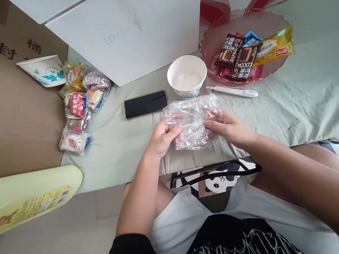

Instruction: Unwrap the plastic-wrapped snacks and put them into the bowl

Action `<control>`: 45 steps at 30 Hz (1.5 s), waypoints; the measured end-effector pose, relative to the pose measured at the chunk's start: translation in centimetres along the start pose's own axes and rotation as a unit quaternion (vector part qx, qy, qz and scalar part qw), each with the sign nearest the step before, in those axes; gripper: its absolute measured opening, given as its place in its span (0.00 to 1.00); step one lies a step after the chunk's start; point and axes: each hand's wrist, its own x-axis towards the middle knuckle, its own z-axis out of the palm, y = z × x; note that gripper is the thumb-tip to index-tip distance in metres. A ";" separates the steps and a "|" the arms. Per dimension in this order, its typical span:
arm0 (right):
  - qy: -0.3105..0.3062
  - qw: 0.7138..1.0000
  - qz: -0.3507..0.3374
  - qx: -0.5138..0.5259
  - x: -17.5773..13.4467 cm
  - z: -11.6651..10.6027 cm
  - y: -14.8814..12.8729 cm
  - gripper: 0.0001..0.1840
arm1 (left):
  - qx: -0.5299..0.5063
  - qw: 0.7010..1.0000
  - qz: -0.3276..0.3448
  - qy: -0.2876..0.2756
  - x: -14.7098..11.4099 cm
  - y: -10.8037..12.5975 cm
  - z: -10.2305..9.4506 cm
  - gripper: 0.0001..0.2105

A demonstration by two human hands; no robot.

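Both my hands hold a crumpled clear plastic bag (191,117) just above the near edge of the cloth-covered table (312,95). My left hand (162,137) pinches its left side with thumb and fingers. My right hand (225,126) grips its right side, fingers partly inside or behind the film. Something pinkish shows through the plastic; I cannot tell what it is. Directly behind the bag stands a white bowl (187,76) with a pale filling.
A black phone (145,104) lies left of the bowl. A white pen-like stick (232,91) lies right of it. A pink glass dish (245,48) holds wrapped snacks. More wrapped snacks (80,102) and a paper cup (43,72) sit left, by cardboard. A white box (134,25) stands behind.
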 end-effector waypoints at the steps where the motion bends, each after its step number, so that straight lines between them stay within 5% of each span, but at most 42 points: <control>1: 0.007 1.000 0.000 0.025 0.0 0.1 -0.1 0.15 | -0.026 1.000 0.005 -0.006 -0.1 0.1 -0.2 0.21; 7: -0.014 0.994 -0.048 0.098 -0.2 -0.1 -1.0 0.14 | -0.079 0.993 0.086 -0.015 0.3 0.4 -1.0 0.11; 11: 0.019 0.998 -0.042 -0.051 -0.2 -0.6 -1.1 0.27 | 0.088 0.985 0.140 0.039 0.6 0.2 -1.1 0.12; 14: 0.076 0.979 -0.013 -0.186 0.0 -0.6 -0.8 0.22 | 0.194 0.966 0.153 0.079 1.0 -0.4 -1.0 0.09; 17: 0.116 0.979 -0.007 -0.165 0.2 -0.3 -0.5 0.18 | 0.213 0.955 0.176 0.106 1.3 -1.0 -1.0 0.13; 19: 0.144 0.980 -0.013 -0.137 0.3 -0.1 -0.5 0.25 | 0.245 0.920 0.234 0.196 1.2 -1.0 -0.9 0.16; 21: 0.158 0.973 -0.036 -0.164 0.0 0.3 -0.5 0.18 | 0.304 0.851 0.311 0.295 0.6 -0.9 -0.7 0.15; 23: 0.156 0.960 -0.093 -0.213 -0.5 0.8 -0.4 0.08 | 0.351 0.805 0.358 0.318 -0.3 -0.8 -0.2 0.10; 25: 0.129 0.950 -0.159 -0.234 -1.1 1.4 -0.1 0.05 | 0.363 0.819 0.360 0.261 -1.1 -1.0 0.6 0.08; 27: 0.083 0.954 -0.189 -0.219 -1.7 2.1 0.3 0.05 | 0.346 0.865 0.315 0.182 -1.6 -1.4 1.5 0.15; 31: -0.011 0.987 -0.131 -0.089 -2.2 3.1 1.1 0.14 | 0.212 0.966 0.147 -0.006 -1.8 -1.9 2.5 0.29; 33: -0.051 0.995 -0.082 0.021 -2.2 3.4 1.1 0.19 | 0.140 0.982 0.097 -0.078 -1.7 -1.7 2.5 0.32; 35: -0.100 0.989 -0.047 0.095 -2.0 3.4 0.8 0.22 | 0.114 0.984 0.099 -0.090 -1.5 -1.5 2.1 0.29; 37: -0.130 0.988 -0.058 0.067 -1.9 3.1 0.4 0.22 | 0.151 0.978 0.140 -0.040 -1.3 -1.4 1.5 0.23; 39: -0.093 0.989 -0.110 -0.046 -1.8 2.7 0.0 0.20 | 0.240 0.948 0.198 0.070 -1.1 -1.4 0.5 0.18; 42: 0.010 0.972 -0.142 -0.188 -1.5 1.8 -0.3 0.16 | 0.352 0.854 0.281 0.260 -1.1 -0.9 -0.9 0.19; 45: 0.032 0.970 -0.123 -0.209 -1.1 1.0 -0.7 0.15 | 0.366 0.782 0.338 0.374 -0.8 1.6 -1.3 0.14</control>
